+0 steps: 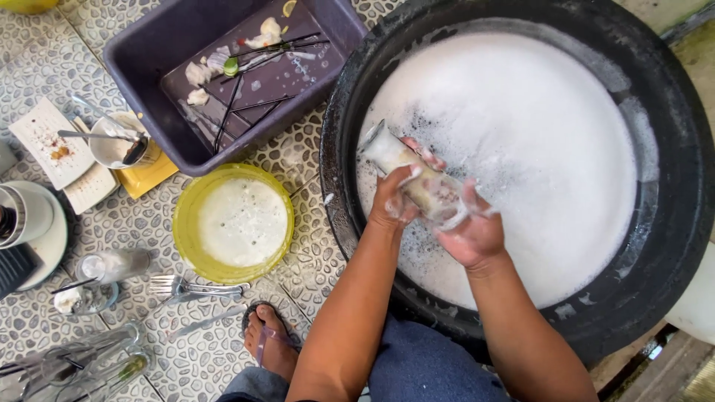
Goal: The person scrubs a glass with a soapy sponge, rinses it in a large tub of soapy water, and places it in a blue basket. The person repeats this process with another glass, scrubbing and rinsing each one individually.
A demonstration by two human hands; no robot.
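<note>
Over the foamy black tub (670,223) — left hand (393,202) and right hand (471,237) both grasping a soapy glass (406,167)

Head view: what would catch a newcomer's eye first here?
The big round black tub brimming with white suds fills the right side. Over it, the left hand and right hand grip a soapy clear drinking glass. To the left, on the pebble-patterned floor, sits a round yellow bowl of foamy water.
</note>
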